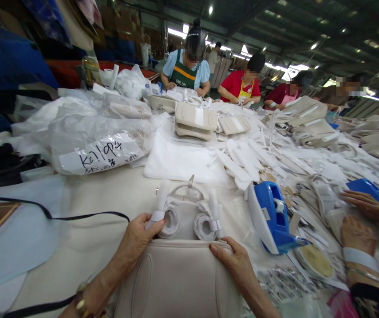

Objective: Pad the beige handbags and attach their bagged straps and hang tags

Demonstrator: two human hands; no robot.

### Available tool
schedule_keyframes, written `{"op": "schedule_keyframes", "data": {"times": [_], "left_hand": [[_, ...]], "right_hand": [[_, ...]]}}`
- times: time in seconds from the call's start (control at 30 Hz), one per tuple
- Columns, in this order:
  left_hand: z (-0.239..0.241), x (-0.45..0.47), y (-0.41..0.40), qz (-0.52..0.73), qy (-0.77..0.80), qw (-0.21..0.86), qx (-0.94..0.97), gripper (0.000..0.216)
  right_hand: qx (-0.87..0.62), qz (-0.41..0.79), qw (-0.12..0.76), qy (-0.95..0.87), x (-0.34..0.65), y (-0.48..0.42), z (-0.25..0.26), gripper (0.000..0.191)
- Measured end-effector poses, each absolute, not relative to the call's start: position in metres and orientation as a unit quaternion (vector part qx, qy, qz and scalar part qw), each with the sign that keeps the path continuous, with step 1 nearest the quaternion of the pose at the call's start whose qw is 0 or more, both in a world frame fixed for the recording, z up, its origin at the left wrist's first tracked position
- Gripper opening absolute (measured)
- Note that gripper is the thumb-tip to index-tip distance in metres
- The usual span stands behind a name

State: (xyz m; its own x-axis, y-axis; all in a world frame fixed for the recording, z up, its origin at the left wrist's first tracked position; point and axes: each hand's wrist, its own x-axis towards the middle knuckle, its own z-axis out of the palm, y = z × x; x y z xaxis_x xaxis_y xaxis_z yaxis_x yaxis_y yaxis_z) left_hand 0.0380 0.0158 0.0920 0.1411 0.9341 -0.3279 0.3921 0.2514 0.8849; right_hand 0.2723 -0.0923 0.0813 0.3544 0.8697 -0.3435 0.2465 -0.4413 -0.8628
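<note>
A beige bag is right in front of me, its piped top edge facing away. Two straps in white wrapping, the left strap and the right strap, lie coiled beyond that edge, with a curved handle between them. My left hand grips the bag's upper left corner, thumb against the wrapped left strap. At the upper right corner, my right hand is closed over the top edge, thumb on the front panel; its other fingers are partly hidden behind.
A blue tape dispenser stands to the right, near a co-worker's hands. A marked plastic-wrapped bundle lies left. White sheets and stacked beige bags are ahead. A black cord crosses the left side. Several co-workers sit opposite.
</note>
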Motion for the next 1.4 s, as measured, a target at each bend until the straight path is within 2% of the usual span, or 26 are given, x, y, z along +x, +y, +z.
{"op": "schedule_keyframes", "data": {"times": [0.13,0.2,0.27,0.4,0.53,0.6,0.67,0.77,0.83,0.9,0.97,1.03,1.1,1.2,1.4], "left_hand": [[0.094,0.048,0.009,0.157,0.658,0.306,0.67,0.04],[0.094,0.051,0.006,0.101,0.667,0.235,0.7,0.041],[0.095,0.054,0.004,0.069,0.664,0.21,0.714,0.043],[0.097,0.057,0.004,0.044,0.669,0.198,0.715,0.043],[0.092,0.06,0.002,0.074,0.685,0.167,0.706,0.043],[0.086,0.06,0.001,0.138,0.672,0.1,0.721,0.046],[0.078,0.061,0.002,0.2,0.639,0.018,0.743,0.05],[0.071,0.059,0.005,0.243,0.585,-0.072,0.77,0.051],[0.069,0.056,0.006,0.267,0.538,-0.122,0.79,0.047],[0.071,0.053,0.006,0.292,0.468,-0.164,0.818,0.041],[0.077,0.055,0.007,0.312,0.398,-0.183,0.843,0.04],[0.088,0.066,0.01,0.314,0.363,-0.163,0.862,0.041],[0.101,0.087,0.019,0.244,0.393,-0.092,0.882,0.039],[0.117,0.126,0.041,0.067,0.472,0.014,0.879,0.035],[0.109,0.156,0.078,-0.019,0.437,0.054,0.898,0.035]], "right_hand": [[-0.714,0.473,0.368,-0.362,0.275,-0.086,0.094,0.04],[-0.702,0.502,0.361,-0.352,0.277,-0.082,0.102,0.038],[-0.666,0.553,0.377,-0.33,0.279,-0.078,0.106,0.037],[-0.496,0.694,0.458,-0.249,0.282,-0.069,0.098,0.042],[-0.484,0.691,0.493,-0.215,0.283,-0.068,0.086,0.041],[-0.543,0.643,0.476,-0.253,0.282,-0.071,0.084,0.039],[-0.626,0.546,0.442,-0.337,0.28,-0.076,0.083,0.04],[-0.736,0.254,0.403,-0.482,0.272,-0.085,0.077,0.046],[-0.713,0.04,0.374,-0.591,0.263,-0.088,0.071,0.044],[-0.602,-0.088,0.335,-0.72,0.254,-0.089,0.067,0.042],[-0.511,-0.132,0.308,-0.792,0.245,-0.087,0.067,0.043],[-0.497,-0.147,0.308,-0.797,0.239,-0.083,0.07,0.037],[-0.513,-0.148,0.315,-0.785,0.235,-0.08,0.074,0.032],[-0.518,-0.138,0.32,-0.781,0.234,-0.079,0.077,0.031],[-0.531,-0.191,0.362,-0.742,0.231,-0.077,0.063,0.022]]}}
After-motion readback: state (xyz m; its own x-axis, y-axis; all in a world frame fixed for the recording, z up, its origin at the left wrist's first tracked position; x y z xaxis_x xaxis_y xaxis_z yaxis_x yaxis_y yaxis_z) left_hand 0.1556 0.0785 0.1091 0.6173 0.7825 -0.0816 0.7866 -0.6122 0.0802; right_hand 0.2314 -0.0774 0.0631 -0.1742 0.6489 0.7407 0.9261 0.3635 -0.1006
